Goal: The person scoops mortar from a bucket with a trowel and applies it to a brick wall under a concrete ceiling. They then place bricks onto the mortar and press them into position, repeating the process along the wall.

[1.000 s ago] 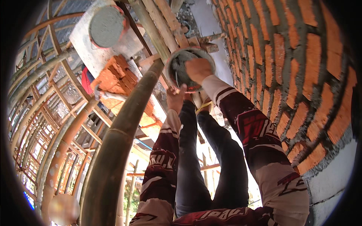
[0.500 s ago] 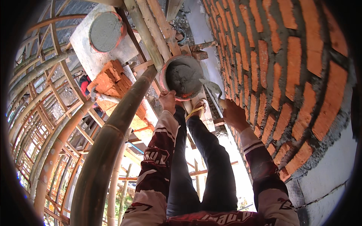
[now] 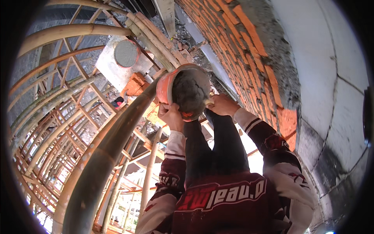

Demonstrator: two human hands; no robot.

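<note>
An orange-red bucket (image 3: 164, 89) with grey wet mortar (image 3: 187, 87) inside is tilted in front of my legs. My left hand (image 3: 171, 116) is closed on its near left rim. At the near right rim is my right hand (image 3: 224, 104), its fingers wrapped round the pale handle of a trowel (image 3: 210, 101). The trowel's blade cannot be made out against the bucket and mortar.
On my right rises a brick wall (image 3: 249, 50) beside pale wall panels (image 3: 323, 50). A thick bamboo pole (image 3: 105, 152) slants along my left. Beyond it, a board (image 3: 105, 68) bears a second mortar bucket (image 3: 126, 54), near orange bricks (image 3: 136, 84). Bamboo scaffolding fills the left.
The bucket has come up closer and tilted, my left hand still on its rim. My right hand has moved left from the wall to the bucket with the trowel. The view has swung.
</note>
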